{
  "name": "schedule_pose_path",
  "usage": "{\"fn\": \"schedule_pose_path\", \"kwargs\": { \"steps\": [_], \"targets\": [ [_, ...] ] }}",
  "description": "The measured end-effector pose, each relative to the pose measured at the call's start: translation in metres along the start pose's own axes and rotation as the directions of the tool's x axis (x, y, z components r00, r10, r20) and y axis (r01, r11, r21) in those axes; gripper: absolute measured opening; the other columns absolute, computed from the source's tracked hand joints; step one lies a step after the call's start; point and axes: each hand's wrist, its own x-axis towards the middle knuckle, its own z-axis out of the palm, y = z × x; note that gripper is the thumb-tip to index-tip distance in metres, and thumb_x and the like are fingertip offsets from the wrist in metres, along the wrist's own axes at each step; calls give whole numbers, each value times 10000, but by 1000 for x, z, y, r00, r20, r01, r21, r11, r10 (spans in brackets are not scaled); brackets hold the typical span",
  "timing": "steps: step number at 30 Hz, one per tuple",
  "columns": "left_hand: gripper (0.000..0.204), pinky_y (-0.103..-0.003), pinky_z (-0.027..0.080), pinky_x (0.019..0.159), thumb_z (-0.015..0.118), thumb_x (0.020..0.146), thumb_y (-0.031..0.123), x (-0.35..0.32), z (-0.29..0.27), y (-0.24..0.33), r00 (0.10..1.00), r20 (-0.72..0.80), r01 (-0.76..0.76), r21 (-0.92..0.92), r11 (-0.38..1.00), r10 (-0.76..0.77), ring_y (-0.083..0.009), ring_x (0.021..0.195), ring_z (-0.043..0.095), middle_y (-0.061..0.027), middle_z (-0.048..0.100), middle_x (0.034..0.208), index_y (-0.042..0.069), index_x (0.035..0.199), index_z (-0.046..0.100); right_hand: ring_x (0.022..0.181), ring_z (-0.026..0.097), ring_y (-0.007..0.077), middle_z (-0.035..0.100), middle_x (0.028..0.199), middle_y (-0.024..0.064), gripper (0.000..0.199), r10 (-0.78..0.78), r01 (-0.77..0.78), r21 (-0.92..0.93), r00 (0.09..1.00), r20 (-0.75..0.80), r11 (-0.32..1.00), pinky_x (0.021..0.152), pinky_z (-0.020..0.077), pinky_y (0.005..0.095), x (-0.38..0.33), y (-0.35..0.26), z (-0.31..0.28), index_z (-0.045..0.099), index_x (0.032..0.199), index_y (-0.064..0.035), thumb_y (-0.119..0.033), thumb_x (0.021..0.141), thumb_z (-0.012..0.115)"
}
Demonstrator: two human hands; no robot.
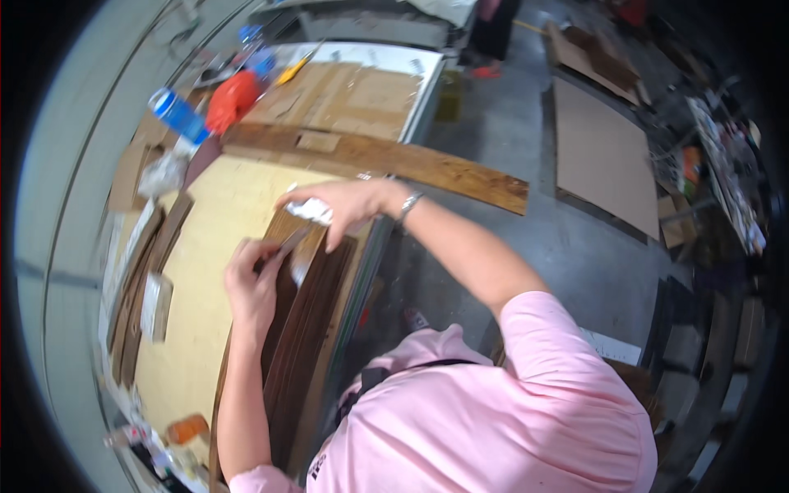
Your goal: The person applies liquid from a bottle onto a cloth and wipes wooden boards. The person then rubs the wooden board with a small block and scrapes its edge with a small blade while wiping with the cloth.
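Note:
My left hand is closed in a pinch on a thin, flat greyish-brown piece, whose exact kind I cannot make out. It points up and right over the ends of long brown wooden boards stacked lengthwise along the table's right side. My right hand arches over the far end of the boards, thumb and fingers spread apart. Beneath its palm lies crumpled white wrapping; whether the fingertips touch it is unclear. A silvery watch or bracelet circles the right wrist.
A long brown plank crosses the table beyond my hands and overhangs its right edge. Past it lie cardboard, a yellow utility knife, a red bag and a blue bottle. More wooden strips lie left.

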Motion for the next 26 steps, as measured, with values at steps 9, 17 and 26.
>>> {"fn": "schedule_pose_path", "kwargs": {
  "steps": [9,17,26],
  "targets": [
    [71,-313,473,699,720,878,-38,5,5,10,997,-18,80,-35,996,-81,-206,757,601,-97,624,824,-11,942,707,1112,585,179,595,1283,83,1021,116,-117,113,993,10,987,845,553,329,-4,-3,2,471,1531,-153,23,616,888],
    [93,-297,445,665,728,875,-46,0,10,-47,994,-26,98,-151,984,-103,-136,727,517,-25,559,791,-25,835,647,1141,569,190,626,1240,62,1022,-21,23,203,1000,-9,979,930,535,362,21,29,19,503,1454,-79,19,540,948],
    [104,-337,560,674,736,923,40,27,2,-75,995,61,78,9,997,-78,-228,715,700,-177,752,817,-64,921,732,615,639,224,683,961,71,1187,227,-234,149,972,60,961,436,554,408,26,41,-6,378,1588,-152,-95,579,1001]
  ]
}}
